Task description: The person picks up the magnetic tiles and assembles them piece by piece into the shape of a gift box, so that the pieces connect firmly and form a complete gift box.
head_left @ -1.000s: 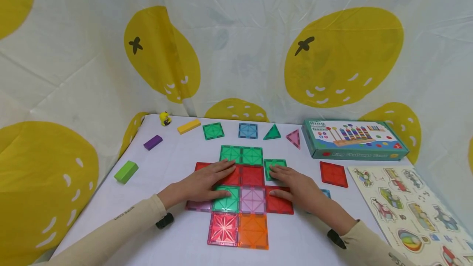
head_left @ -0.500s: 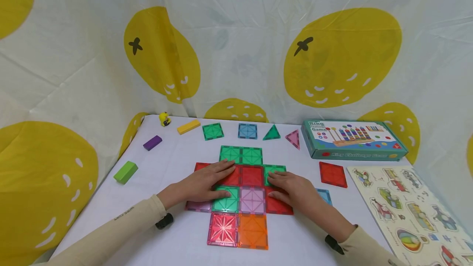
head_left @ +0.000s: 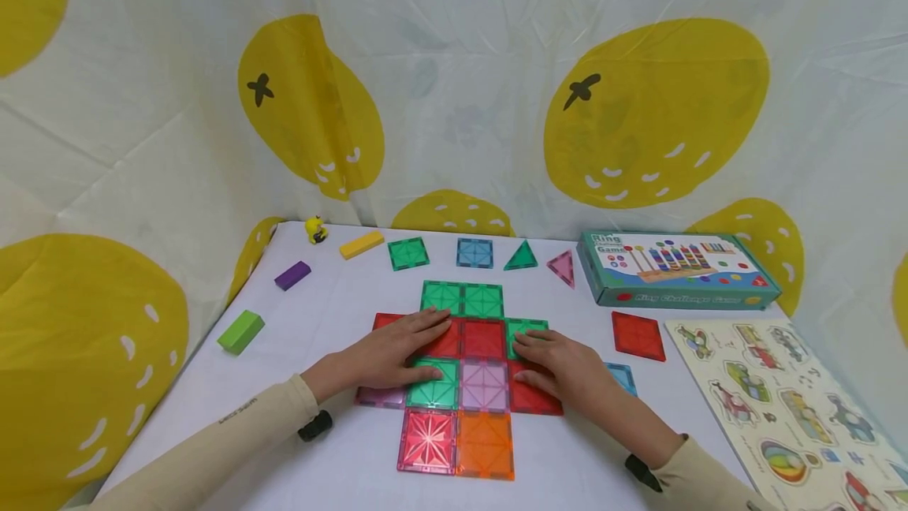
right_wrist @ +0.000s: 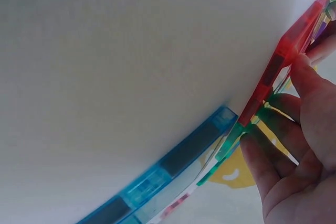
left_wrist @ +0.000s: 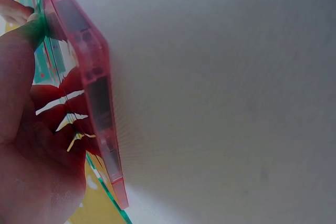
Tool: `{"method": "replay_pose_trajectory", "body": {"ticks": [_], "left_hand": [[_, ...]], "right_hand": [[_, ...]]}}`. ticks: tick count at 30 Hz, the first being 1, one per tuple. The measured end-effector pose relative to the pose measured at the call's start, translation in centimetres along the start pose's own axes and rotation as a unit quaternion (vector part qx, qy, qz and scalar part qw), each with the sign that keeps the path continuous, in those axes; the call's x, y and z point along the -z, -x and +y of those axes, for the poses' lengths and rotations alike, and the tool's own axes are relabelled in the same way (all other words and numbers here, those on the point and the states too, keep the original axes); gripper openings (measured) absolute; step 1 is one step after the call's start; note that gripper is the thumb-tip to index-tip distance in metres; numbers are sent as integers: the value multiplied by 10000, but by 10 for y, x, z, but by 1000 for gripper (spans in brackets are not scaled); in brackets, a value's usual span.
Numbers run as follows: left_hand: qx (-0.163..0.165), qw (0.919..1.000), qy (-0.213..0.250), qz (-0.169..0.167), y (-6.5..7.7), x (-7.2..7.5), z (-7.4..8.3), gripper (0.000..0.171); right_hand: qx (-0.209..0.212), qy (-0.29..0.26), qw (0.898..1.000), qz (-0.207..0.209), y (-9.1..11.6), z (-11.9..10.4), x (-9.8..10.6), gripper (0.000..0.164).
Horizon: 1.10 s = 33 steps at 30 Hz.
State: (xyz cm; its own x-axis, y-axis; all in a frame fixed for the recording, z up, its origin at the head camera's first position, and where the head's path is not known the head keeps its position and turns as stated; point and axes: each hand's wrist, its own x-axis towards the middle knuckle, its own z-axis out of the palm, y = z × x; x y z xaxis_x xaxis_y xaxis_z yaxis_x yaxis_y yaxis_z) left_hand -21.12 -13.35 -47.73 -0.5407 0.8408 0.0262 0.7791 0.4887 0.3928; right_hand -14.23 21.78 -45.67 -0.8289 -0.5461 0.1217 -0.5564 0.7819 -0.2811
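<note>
Translucent magnetic tiles lie joined flat on the white table in the head view. My left hand rests across the left side, its fingers over a red tile and its thumb on a green tile. With the fingers of my right hand, I touch another green tile at the right edge; the thumb is on the red tile below. Between the hands are a red tile and a pink tile. An orange tile and a crimson tile form the near row.
A blue tile lies beside my right wrist, a red tile farther right. Behind stand a game box and loose tiles, including a green triangle. A puzzle board is at right, blocks like the green one at left.
The green tile under my right fingers has moved slightly nearer and left, closing the gap to the red tiles beside and below it. My left hand has stayed put.
</note>
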Motion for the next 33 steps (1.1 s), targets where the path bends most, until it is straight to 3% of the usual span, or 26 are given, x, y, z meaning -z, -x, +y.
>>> {"method": "replay_pose_trajectory", "body": {"ticks": [18,27,33], "left_hand": [[-26,10000,-7,51,1,0,0,85],[16,10000,-14,5,0,2,0,86],[-48,10000,32,61,-1,2,1,85]], "right_hand": [[-115,48,9997,-207,0,-3,0,56],[550,-398,9950,-729,-26,-21,1,76],[927,-212,9893,-1107,-45,-29,-9,83]]}}
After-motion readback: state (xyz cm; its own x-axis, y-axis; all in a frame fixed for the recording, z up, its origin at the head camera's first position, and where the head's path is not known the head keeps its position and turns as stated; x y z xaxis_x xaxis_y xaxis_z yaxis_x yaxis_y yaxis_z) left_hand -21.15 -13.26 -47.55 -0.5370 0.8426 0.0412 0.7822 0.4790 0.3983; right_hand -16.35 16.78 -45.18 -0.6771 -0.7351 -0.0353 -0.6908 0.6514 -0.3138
